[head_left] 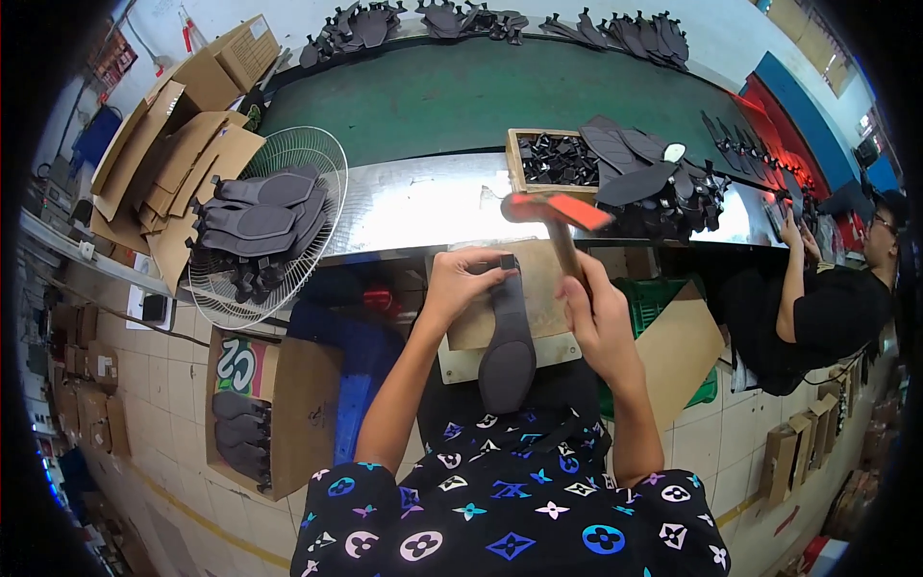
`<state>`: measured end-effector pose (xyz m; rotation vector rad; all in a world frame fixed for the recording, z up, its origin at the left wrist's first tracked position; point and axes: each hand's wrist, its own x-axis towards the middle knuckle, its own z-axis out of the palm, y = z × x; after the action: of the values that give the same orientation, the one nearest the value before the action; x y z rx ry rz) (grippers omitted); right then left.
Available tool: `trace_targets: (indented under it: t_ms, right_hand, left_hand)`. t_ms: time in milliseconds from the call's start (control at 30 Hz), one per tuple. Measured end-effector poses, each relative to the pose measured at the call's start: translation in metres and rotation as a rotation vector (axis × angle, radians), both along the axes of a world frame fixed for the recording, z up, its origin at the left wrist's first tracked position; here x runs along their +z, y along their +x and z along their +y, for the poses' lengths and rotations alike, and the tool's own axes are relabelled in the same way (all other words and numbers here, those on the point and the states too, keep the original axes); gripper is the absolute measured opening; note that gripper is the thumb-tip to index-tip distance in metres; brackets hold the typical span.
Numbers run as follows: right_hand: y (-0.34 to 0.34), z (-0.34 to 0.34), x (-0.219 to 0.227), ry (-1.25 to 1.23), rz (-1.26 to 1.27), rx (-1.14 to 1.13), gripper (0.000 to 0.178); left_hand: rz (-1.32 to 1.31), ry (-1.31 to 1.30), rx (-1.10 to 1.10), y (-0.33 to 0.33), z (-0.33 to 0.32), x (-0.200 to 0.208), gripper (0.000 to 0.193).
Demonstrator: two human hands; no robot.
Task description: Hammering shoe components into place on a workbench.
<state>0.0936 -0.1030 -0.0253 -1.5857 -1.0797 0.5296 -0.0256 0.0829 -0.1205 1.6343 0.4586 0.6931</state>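
The dark sole [509,358], far end over the pale block [546,279], is pinched at its black clip [509,261] by the left hand [465,286]; the hammer [558,216] is gripped by the closed right hand [602,325]. Clip-fastening is apparently underway; a careful strike seems needed.

Bright overall; white glare washes out the metal counter [385,207], red light glows at right, edges curve into black.
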Motion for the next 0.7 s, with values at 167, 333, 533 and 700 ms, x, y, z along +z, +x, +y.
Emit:
trace_targets:
  t_ms: [167, 333, 533, 700]
  right_hand:
    - [-0.006, -0.018, -0.012, -0.074, -0.339, 0.035, 0.029]
    - [-0.028, -0.038, 0.038, 0.265, -0.385, -0.06, 0.042]
    - [-0.014, -0.013, -0.014, 0.017, -0.421, 0.043, 0.04]
    - [-0.025, -0.044, 0.038, 0.385, -0.338, 0.045, 0.048]
  left_hand:
    - [0.014, 0.051, -0.034, 0.002, 0.001, 0.005, 0.019]
    - [0.162, 0.281, -0.012, -0.009, 0.013, -0.011, 0.094]
    - [0.52, 0.612, -0.022, -0.011, 0.006, 0.002, 0.114]
    - [0.46, 0.684, 0.028, -0.02, 0.005, -0.011, 0.098]
